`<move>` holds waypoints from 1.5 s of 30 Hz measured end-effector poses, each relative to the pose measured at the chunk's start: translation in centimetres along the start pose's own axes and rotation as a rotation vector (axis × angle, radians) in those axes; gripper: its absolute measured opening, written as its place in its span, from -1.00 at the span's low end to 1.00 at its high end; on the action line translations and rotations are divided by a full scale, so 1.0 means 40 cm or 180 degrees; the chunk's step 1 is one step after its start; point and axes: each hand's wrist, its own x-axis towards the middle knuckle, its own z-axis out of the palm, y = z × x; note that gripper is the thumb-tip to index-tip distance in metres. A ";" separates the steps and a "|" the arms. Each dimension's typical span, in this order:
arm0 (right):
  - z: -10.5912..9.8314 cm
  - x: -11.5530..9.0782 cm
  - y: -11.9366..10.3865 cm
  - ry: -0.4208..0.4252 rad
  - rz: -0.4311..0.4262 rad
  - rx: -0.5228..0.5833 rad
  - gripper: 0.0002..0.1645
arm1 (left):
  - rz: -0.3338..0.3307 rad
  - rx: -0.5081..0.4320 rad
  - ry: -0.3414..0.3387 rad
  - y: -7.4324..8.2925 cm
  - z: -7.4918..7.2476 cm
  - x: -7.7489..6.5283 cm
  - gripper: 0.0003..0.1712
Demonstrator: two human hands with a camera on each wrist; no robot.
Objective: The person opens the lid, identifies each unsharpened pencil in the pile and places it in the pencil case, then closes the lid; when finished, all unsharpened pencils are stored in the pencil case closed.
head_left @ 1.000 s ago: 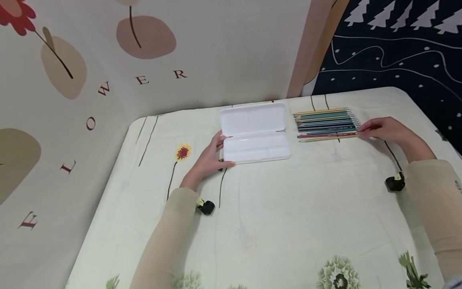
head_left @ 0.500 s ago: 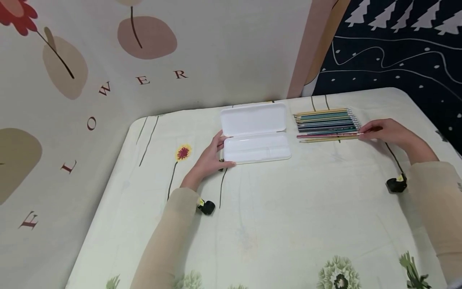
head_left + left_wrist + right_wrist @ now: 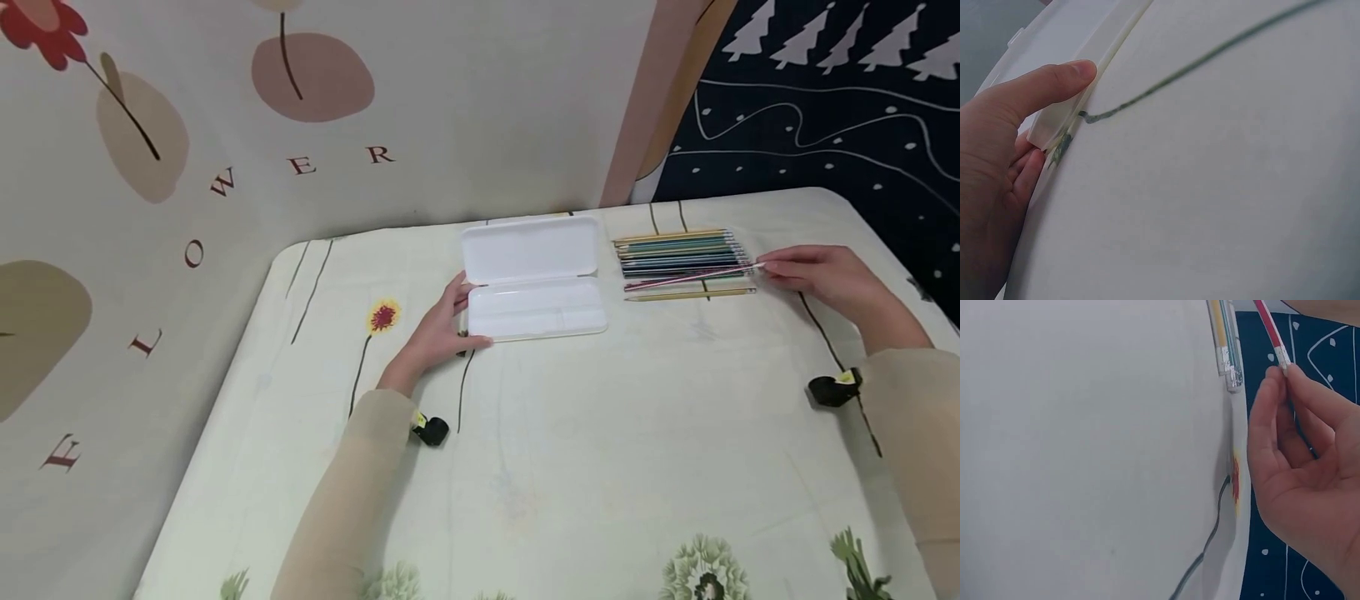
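Observation:
A white pencil case (image 3: 537, 308) lies with its lid folded back at the middle of the table. My left hand (image 3: 435, 329) holds its left end; in the left wrist view the thumb (image 3: 1063, 81) lies along the near edge and other fingers are at the corner. To the right, my right hand (image 3: 832, 279) pinches the end of a red pencil (image 3: 1270, 330) between thumb and fingertips. The pencil slants, its held end raised, over a row of coloured pencils (image 3: 675, 254). A yellowish pencil (image 3: 690, 295) lies apart at the near side of the row.
A cream cloth (image 3: 600, 450) with printed flowers covers the table. A pale wall hanging (image 3: 480, 100) stands behind and to the left, a dark one with white trees (image 3: 810, 142) at the back right. A small black camera hangs at each wrist.
My right hand has lifted the end of the red pencil off the row and shifted slightly right. The left hand stays at the case.

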 end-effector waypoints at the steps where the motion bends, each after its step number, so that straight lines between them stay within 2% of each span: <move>1: 0.000 0.000 -0.002 0.0004 -0.0033 0.0207 -0.93 | 0.0000 0.0001 -0.0004 -0.001 0.001 0.000 0.37; 3: 0.002 -0.002 -0.008 -0.0003 -0.0099 0.0564 -0.83 | 0.0003 0.0000 -0.0006 -0.002 0.001 0.000 0.37; 10: 0.004 -0.018 -0.033 0.0061 -0.0015 0.1486 -0.85 | 0.0025 -0.0008 -0.0006 0.001 0.001 0.000 0.38; 16: 0.011 -0.025 -0.050 0.0095 0.0009 0.1864 -0.80 | 0.0048 -0.0030 -0.0002 0.000 0.001 -0.001 0.38; 25: 0.030 -0.028 -0.071 0.0028 -0.0180 0.2054 -0.83 | 0.0049 -0.0046 -0.0007 0.001 0.001 -0.003 0.37; 30: 0.045 -0.021 -0.079 0.0056 -0.0276 0.1972 -0.81 | 0.0066 -0.0050 -0.0003 0.000 0.001 -0.001 0.37; 36: 0.059 0.005 -0.072 0.0057 -0.0253 0.1770 -0.85 | 0.0060 -0.0052 0.0001 -0.004 0.002 -0.001 0.38; 45: 0.115 -0.005 -0.111 -0.0093 -0.0365 0.1921 -0.87 | 0.0042 -0.0037 0.0010 -0.003 0.002 0.000 0.38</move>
